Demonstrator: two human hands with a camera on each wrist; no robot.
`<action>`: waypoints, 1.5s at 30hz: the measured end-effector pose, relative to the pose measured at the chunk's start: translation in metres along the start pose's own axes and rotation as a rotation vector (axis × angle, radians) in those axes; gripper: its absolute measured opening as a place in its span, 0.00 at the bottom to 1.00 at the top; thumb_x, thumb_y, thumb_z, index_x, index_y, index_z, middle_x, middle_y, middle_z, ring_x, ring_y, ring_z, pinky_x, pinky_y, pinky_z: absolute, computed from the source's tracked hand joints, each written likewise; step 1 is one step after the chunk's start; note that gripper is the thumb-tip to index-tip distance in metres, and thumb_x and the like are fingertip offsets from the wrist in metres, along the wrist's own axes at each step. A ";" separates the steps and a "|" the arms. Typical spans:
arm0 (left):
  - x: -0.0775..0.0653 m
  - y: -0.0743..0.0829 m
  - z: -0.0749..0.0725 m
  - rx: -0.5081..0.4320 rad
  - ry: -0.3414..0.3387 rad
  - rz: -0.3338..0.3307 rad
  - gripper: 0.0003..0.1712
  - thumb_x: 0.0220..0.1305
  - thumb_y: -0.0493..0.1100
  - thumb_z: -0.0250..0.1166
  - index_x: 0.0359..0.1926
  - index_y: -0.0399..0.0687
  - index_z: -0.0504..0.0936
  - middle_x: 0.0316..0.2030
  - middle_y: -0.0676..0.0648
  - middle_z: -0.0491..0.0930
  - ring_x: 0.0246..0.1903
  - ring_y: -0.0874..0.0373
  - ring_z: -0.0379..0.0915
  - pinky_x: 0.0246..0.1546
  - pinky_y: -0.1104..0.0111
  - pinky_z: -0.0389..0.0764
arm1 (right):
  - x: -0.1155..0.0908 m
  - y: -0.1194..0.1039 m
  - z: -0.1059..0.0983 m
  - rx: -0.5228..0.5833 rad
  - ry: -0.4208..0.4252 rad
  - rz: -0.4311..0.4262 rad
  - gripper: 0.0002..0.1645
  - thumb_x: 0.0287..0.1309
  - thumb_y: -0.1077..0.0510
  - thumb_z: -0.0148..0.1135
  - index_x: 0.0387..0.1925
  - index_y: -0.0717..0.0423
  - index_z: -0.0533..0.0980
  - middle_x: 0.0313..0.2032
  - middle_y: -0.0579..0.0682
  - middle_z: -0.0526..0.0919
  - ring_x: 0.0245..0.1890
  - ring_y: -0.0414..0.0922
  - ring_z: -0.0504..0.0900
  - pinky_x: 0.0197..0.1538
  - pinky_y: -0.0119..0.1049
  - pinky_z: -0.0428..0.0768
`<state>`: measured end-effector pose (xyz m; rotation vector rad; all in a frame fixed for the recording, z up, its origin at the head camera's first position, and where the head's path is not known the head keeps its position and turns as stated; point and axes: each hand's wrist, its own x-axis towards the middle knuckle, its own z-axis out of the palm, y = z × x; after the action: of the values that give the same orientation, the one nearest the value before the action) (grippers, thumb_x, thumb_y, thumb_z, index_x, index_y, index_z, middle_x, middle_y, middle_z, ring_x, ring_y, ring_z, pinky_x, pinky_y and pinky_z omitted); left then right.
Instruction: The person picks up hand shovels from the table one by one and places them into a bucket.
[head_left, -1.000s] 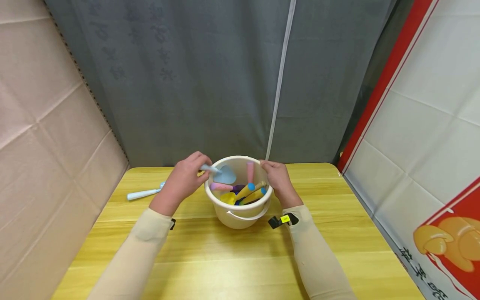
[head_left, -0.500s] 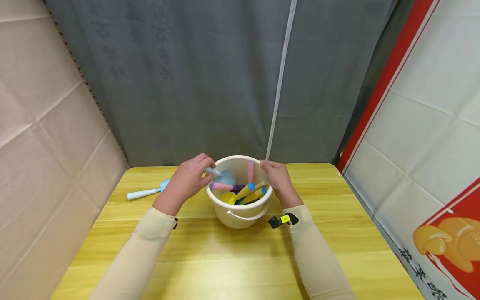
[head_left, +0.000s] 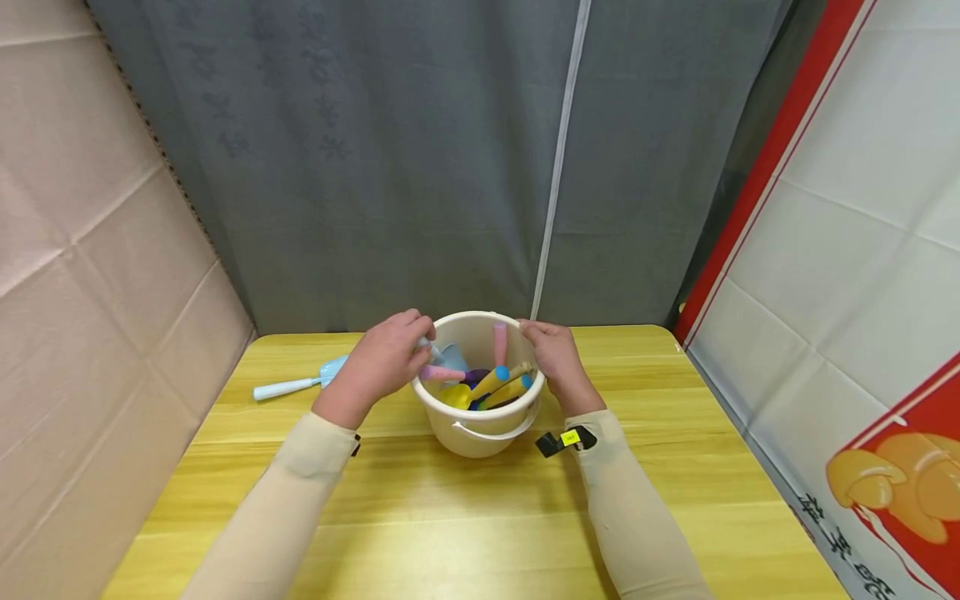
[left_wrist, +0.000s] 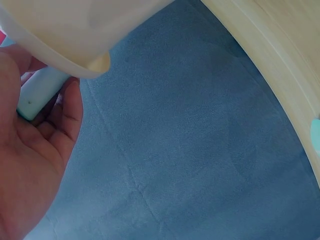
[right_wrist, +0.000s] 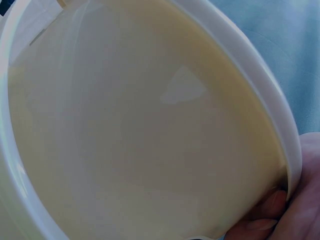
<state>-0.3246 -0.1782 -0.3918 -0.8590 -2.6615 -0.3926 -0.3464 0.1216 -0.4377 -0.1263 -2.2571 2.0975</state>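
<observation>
A cream bucket (head_left: pixel 461 440) stands on the table with several colourful toy tools in it. My left hand (head_left: pixel 381 358) is at the bucket's left rim and holds a small light-blue shovel (head_left: pixel 452 357) by its handle. The shovel's blade is inside the bucket. In the left wrist view the handle (left_wrist: pixel 42 93) lies between my thumb and fingers, next to the rim. My right hand (head_left: pixel 557 358) grips the right rim, fingers (right_wrist: pixel 260 225) inside. A pink handle (head_left: pixel 500 343), another pink handle (head_left: pixel 442 374) and a yellow handle with a blue end (head_left: pixel 491 382) show inside.
A light-blue tool with a pale handle (head_left: pixel 285 388) lies on the wooden table (head_left: pixel 450 533) to the left, partly behind my left hand. A grey curtain (head_left: pixel 390 167) hangs behind the table. The bucket's bail (head_left: pixel 495 436) hangs down in front.
My left hand has moved slightly right, and the shovel has gone lower into the bucket, its blade now less visible. My right hand and the bucket stay put.
</observation>
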 end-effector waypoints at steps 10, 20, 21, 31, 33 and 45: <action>0.006 0.005 0.004 0.060 -0.024 0.009 0.06 0.73 0.39 0.68 0.48 0.49 0.84 0.43 0.49 0.76 0.40 0.52 0.74 0.43 0.58 0.86 | 0.000 0.000 0.001 -0.019 0.002 0.005 0.24 0.83 0.51 0.60 0.64 0.65 0.85 0.63 0.64 0.86 0.61 0.57 0.85 0.67 0.54 0.84; 0.010 0.010 0.007 0.111 -0.057 0.030 0.05 0.73 0.38 0.66 0.47 0.50 0.84 0.43 0.50 0.76 0.41 0.53 0.73 0.39 0.59 0.85 | -0.002 -0.001 0.001 -0.014 0.008 0.009 0.24 0.83 0.51 0.60 0.62 0.65 0.86 0.60 0.63 0.88 0.59 0.56 0.86 0.65 0.54 0.85; 0.011 0.010 0.007 0.110 -0.063 0.031 0.05 0.74 0.39 0.66 0.47 0.50 0.84 0.43 0.50 0.76 0.41 0.53 0.73 0.39 0.59 0.85 | -0.002 -0.001 0.002 -0.013 0.008 0.009 0.24 0.83 0.51 0.60 0.62 0.65 0.86 0.60 0.63 0.88 0.59 0.56 0.86 0.65 0.54 0.85; 0.013 0.015 0.007 0.104 -0.120 -0.006 0.04 0.73 0.41 0.68 0.45 0.51 0.89 0.41 0.51 0.80 0.43 0.52 0.76 0.42 0.57 0.86 | -0.003 -0.003 0.002 -0.003 0.006 0.005 0.23 0.83 0.51 0.61 0.63 0.65 0.86 0.61 0.64 0.87 0.60 0.57 0.86 0.66 0.53 0.84; 0.013 0.015 0.007 0.096 -0.129 -0.017 0.05 0.73 0.41 0.69 0.44 0.51 0.90 0.42 0.51 0.81 0.44 0.52 0.77 0.43 0.57 0.86 | -0.004 -0.003 0.002 -0.005 0.009 0.003 0.24 0.82 0.52 0.61 0.63 0.66 0.85 0.61 0.65 0.87 0.60 0.57 0.86 0.66 0.53 0.85; 0.013 0.017 0.005 0.105 -0.154 0.007 0.04 0.71 0.41 0.71 0.38 0.53 0.91 0.37 0.54 0.84 0.40 0.53 0.77 0.42 0.59 0.84 | -0.002 -0.001 0.002 -0.011 0.012 0.003 0.23 0.82 0.52 0.61 0.63 0.65 0.86 0.61 0.64 0.87 0.59 0.57 0.86 0.66 0.53 0.85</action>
<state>-0.3259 -0.1563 -0.3888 -0.8992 -2.7899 -0.1899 -0.3448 0.1195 -0.4368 -0.1419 -2.2631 2.0809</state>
